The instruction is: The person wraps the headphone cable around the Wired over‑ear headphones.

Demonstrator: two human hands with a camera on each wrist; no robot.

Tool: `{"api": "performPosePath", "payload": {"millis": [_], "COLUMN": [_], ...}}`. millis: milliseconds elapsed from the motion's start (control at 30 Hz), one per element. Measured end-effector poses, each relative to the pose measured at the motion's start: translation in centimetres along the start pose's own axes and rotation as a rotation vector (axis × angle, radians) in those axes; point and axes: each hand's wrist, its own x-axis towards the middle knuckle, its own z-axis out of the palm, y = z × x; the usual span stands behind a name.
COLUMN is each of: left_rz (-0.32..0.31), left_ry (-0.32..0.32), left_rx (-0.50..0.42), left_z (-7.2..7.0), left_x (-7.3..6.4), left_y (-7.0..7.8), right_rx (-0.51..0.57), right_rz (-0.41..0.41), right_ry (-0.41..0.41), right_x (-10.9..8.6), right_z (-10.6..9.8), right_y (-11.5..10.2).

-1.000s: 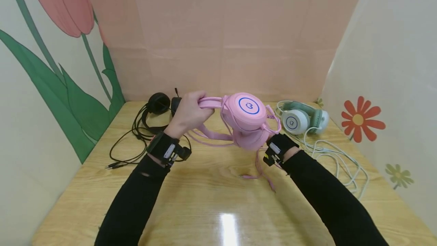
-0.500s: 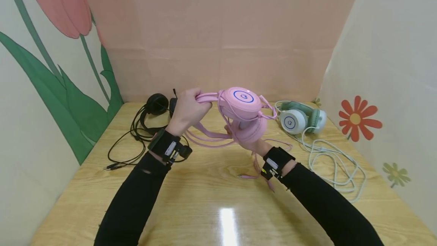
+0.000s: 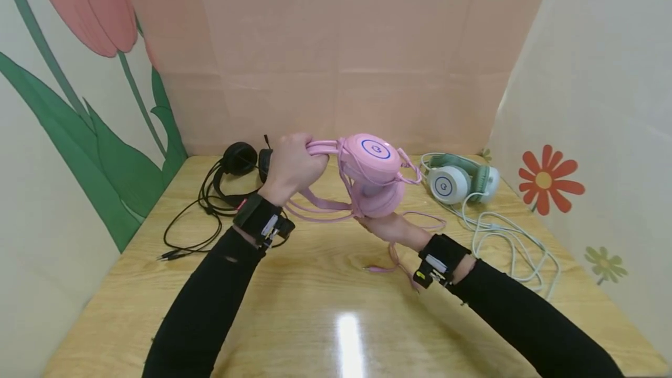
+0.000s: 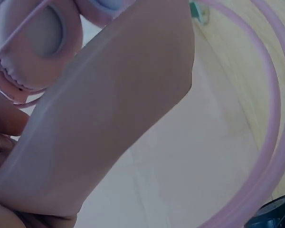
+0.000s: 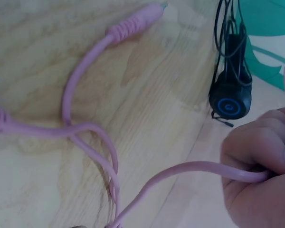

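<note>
A pair of pink headphones [image 3: 370,153] is held above the table, its cups to the right and a ring logo facing up. My left hand [image 3: 294,165] grips the headband, whose broad band [image 4: 114,90] crosses the left wrist view. Loops of pink cord wrap around the cups. Beneath the lower cup is my right hand [image 3: 391,227], with its fingertips out of sight in the head view. In the right wrist view its curled fingers hold the pink cable [image 5: 194,166]. Two cable ends lie on the table, one a jack plug [image 5: 137,21].
Black headphones [image 3: 238,159] with a tangled black cable [image 3: 212,209] lie at the back left of the wooden table [image 3: 294,314]. White and green headphones [image 3: 451,179] lie at the back right, their pale cable [image 3: 506,232] coiled in front. Walls stand behind and at both sides.
My right hand has come from behind the cups to below them, moving left and then slightly down. The pink headphones have shifted a little left, still gripped by my left hand.
</note>
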Motion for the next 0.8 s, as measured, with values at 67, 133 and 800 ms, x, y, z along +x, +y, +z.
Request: {"api": "performPosePath", "payload": {"millis": [67, 133, 800], "left_rz": [0.011, 0.018, -0.036], "left_ry": [0.002, 0.006, 0.070], "left_rx": [0.037, 0.071, 0.274], "left_z": [0.1, 0.3, 1.6], "left_x": [0.0, 0.0, 0.0], "left_y": [0.0, -0.1, -1.0], "right_rx": [-0.131, -0.301, -0.622], "right_rz": [0.115, 0.199, -0.028], "right_ry": [-0.008, -0.028, -0.125], "right_x": [-0.2, -0.5, -2.1], "right_z": [0.1, 0.3, 0.7], "right_y": [0.4, 0.4, -4.2]}}
